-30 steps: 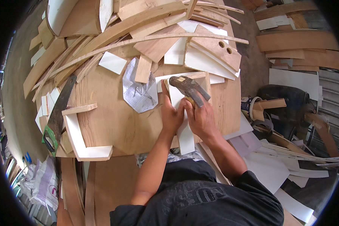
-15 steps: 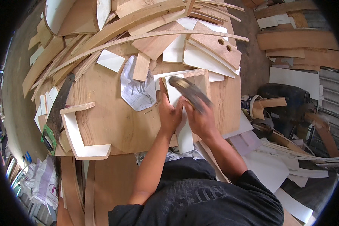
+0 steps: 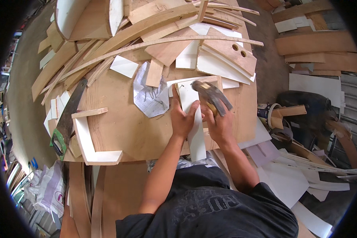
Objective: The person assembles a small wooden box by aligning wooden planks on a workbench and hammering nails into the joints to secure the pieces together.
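My right hand (image 3: 220, 125) is wrapped round a claw hammer (image 3: 212, 95), its head just above and to the right of the far end of a white board (image 3: 188, 94). Small dark spots, seemingly nail heads, show on that end. My left hand (image 3: 182, 121) grips the board near its middle, thumb across the white face and fingers along its left edge. The board's far end rests on a white-faced wooden frame (image 3: 215, 80), partly hidden beneath it. Left of my hands, crumpled paper (image 3: 141, 95) holds several thin dark pieces that look like nails.
A U-shaped white-faced frame (image 3: 85, 135) lies at the table's left, beside a green-handled handsaw (image 3: 69, 111). Wood strips and offcuts (image 3: 158, 41) are heaped across the far side. A bucket (image 3: 267, 113) with wood pieces stands right of the table (image 3: 139, 139).
The hammer, blurred over the board's far end before, is now sharper and a little right of it. The whole view has shifted slightly. Both hands keep their holds.
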A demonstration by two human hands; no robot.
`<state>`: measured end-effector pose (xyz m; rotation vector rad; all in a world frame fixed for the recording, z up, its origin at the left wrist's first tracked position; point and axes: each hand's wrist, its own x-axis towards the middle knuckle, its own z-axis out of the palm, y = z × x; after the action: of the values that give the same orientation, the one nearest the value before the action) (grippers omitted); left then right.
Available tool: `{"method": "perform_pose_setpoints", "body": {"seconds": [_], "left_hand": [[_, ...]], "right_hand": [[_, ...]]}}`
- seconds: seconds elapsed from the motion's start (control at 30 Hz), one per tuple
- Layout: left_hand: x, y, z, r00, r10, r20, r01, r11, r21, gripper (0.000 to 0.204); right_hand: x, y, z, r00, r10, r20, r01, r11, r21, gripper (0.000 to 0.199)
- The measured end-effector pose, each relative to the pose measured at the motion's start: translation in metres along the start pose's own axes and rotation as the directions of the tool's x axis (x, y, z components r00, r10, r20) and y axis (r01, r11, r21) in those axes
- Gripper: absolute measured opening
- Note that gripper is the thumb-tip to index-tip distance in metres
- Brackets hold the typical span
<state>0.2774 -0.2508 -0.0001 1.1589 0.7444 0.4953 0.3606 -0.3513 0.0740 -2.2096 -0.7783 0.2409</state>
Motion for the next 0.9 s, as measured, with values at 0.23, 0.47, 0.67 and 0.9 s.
{"method": "perform_pose_setpoints", "body": {"seconds": [0.23,0.47,0.67,0.9], "left_hand": [[-0.028,0.03,-0.044,0.998,-0.069,0.004,0.068,0.977,-0.201,0.098],[-0.064,0.071,-0.143,0.974,-0.167,-0.151,0.143,0.977,-0.159,0.045],[-0.066,0.091,-0.206,0.951,-0.274,-0.146,0.257,0.959,-0.12,0.046],[-0.054,0.065,-0.247,0.952,-0.298,-0.067,0.284,0.945,-0.165,0.04]], "right_hand": [[-0.032,-0.011,-0.009,0.956,0.29,0.046,-0.293,0.952,0.085,0.038],[-0.048,-0.025,0.039,0.973,0.205,0.107,-0.205,0.979,-0.012,0.053],[-0.068,-0.054,0.102,0.979,0.154,0.132,-0.153,0.988,-0.016,0.061],[-0.086,-0.081,0.138,0.93,0.35,0.116,-0.337,0.934,-0.114,0.05]]}}
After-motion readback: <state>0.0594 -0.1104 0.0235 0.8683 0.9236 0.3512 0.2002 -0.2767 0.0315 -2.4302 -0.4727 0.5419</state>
